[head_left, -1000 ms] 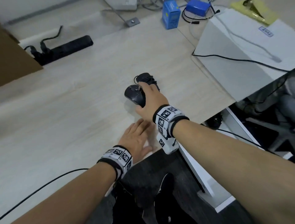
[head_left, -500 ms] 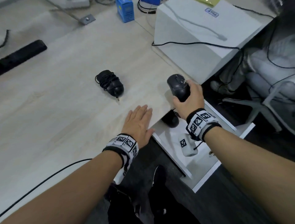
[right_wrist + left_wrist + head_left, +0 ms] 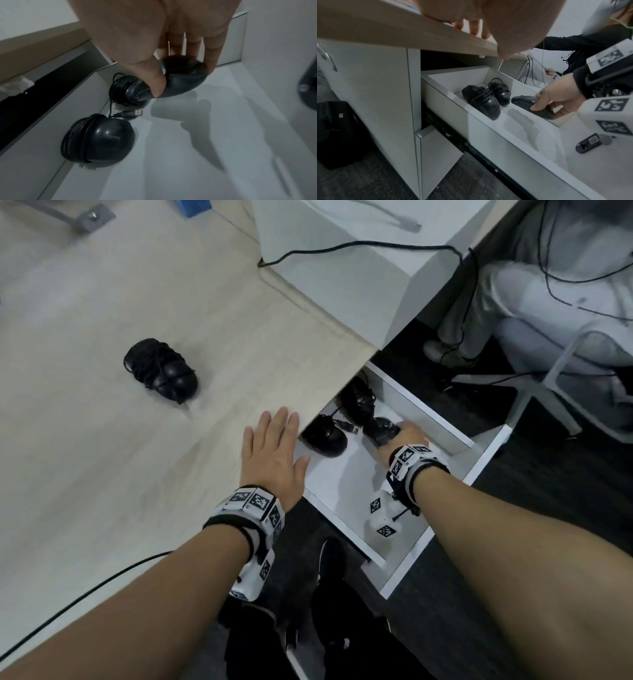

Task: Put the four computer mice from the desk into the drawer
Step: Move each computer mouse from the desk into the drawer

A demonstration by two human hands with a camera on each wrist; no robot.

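My right hand [image 3: 406, 436] [image 3: 183, 75] grips a black mouse [image 3: 380, 429] [image 3: 531, 106] [image 3: 181, 79] low inside the open white drawer [image 3: 442, 426] [image 3: 447, 102]. Two more black mice with cords wound round them lie in the drawer: one near the front left [image 3: 323, 434] [image 3: 99, 140], one further back [image 3: 358, 402] [image 3: 122, 89]. A fourth black mouse [image 3: 161, 373], cord wrapped, sits on the wooden desk [image 3: 102, 440]. My left hand [image 3: 272, 453] lies flat and open on the desk edge beside the drawer.
A white box [image 3: 342, 272] with a black cable stands on the desk at the back right. A white chair base [image 3: 534, 392] and another person's legs are right of the drawer. A black cable [image 3: 85, 594] crosses the desk's near edge.
My right hand carried the mouse from the desk over the edge and down into the drawer. The left hand stayed flat on the desk edge.
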